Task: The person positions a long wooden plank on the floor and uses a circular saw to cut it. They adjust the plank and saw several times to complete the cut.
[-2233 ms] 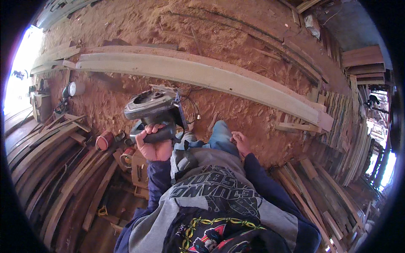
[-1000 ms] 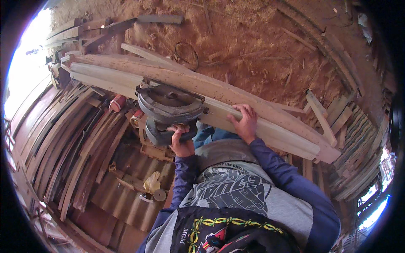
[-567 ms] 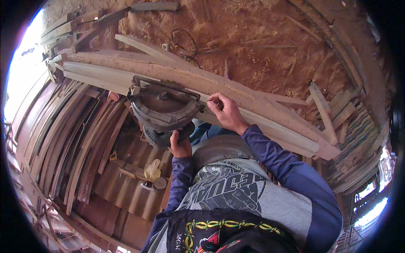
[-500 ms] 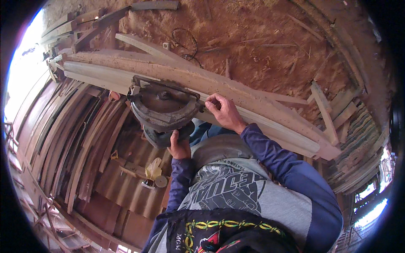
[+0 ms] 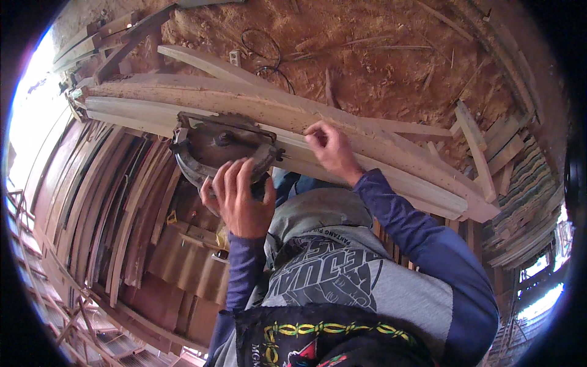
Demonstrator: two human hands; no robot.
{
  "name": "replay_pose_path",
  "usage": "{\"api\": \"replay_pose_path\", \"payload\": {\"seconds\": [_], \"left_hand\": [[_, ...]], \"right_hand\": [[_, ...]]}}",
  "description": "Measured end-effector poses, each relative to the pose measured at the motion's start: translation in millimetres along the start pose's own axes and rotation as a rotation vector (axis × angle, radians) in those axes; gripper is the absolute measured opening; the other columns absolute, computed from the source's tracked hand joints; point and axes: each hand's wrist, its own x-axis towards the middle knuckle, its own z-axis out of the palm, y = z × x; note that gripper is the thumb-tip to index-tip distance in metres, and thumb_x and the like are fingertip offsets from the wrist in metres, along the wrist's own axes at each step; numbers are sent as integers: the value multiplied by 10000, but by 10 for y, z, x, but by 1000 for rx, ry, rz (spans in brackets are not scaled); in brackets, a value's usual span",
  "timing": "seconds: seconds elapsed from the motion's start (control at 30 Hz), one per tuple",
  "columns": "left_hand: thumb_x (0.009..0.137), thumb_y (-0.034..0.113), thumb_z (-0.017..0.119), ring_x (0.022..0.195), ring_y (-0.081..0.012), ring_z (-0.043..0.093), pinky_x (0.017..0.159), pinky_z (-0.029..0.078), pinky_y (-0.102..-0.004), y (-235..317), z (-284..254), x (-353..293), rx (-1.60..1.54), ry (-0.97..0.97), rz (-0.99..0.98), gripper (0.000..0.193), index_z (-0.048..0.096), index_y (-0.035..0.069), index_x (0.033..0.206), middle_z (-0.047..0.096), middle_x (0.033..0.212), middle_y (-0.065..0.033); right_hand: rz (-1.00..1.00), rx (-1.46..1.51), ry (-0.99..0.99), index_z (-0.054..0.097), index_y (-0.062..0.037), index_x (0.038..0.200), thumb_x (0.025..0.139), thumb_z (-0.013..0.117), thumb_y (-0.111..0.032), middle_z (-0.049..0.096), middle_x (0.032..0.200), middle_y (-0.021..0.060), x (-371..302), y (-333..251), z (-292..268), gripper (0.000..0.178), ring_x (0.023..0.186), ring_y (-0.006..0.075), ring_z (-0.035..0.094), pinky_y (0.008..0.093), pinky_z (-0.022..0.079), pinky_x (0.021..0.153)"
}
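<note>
A dark circular saw (image 5: 257,160) rests against the pale planed board (image 5: 131,116), its round blade (image 5: 211,139) facing up. My left hand (image 5: 244,205) is open at the saw's near side, fingers spread and raised, and it hides the saw's handle and motor. Whether its fingertips touch the casing I cannot tell. Just right of the saw, above the board, my right hand (image 5: 336,154) has its fingers curled and thumb drawn in. What they pinch, if anything, is too small to make out. Behind the board runs a thick rough beam (image 5: 244,98).
Many long planks (image 5: 104,202) lie side by side at the left. A white socket block (image 5: 235,57) and a black cable (image 5: 278,52) lie on the reddish ground beyond the beam. Wooden props (image 5: 474,147) and a stack of grey corrugated sheets (image 5: 532,202) stand at the right.
My left hand has let go of the saw's handle and come up with its fingers spreading. My right hand has shifted slightly away from the saw's right end.
</note>
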Motion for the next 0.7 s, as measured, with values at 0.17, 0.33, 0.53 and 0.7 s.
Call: {"api": "replay_pose_path", "payload": {"seconds": [0.17, 0.33, 0.53, 0.7], "left_hand": [[683, 212, 809, 1107, -289, 551, 946, 417, -446, 70, 154, 450, 61, -354, 131, 560, 621, 122, 1203, 600, 1148, -69], [772, 188, 696, 1049, -304, 579, 869, 440, -443, -12, 423, 666, 123, -444, 255, 289, 659, 80, 1037, 588, 1097, -125], [777, 200, 698, 1047, -303, 605, 891, 466, -435, 1, 500, 762, 136, -532, 306, 286, 672, 59, 1025, 599, 1084, -134], [790, 142, 663, 1045, -279, 614, 877, 497, -416, 6, 516, 804, 112, -623, 255, 215, 664, 47, 982, 603, 1077, -112]], "right_hand": [[91, -182, -351, 675, -2, 1062, 988, 637, -405, 717, 905, 167, 18, -141, 280, 411, 855, 208, 708, 358, 559, 787], [446, 344, -672, 662, -46, 1174, 1019, 595, -431, 659, 799, 54, 27, -141, 263, 421, 648, 128, 628, 303, 511, 554], [401, 509, -721, 660, -66, 1184, 1028, 589, -281, 619, 760, 10, 35, -103, 303, 275, 589, 96, 567, 257, 453, 502], [213, 375, -697, 693, -41, 1109, 1001, 600, -209, 622, 734, 4, 103, -161, 248, 220, 594, 90, 559, 276, 440, 501]]}}
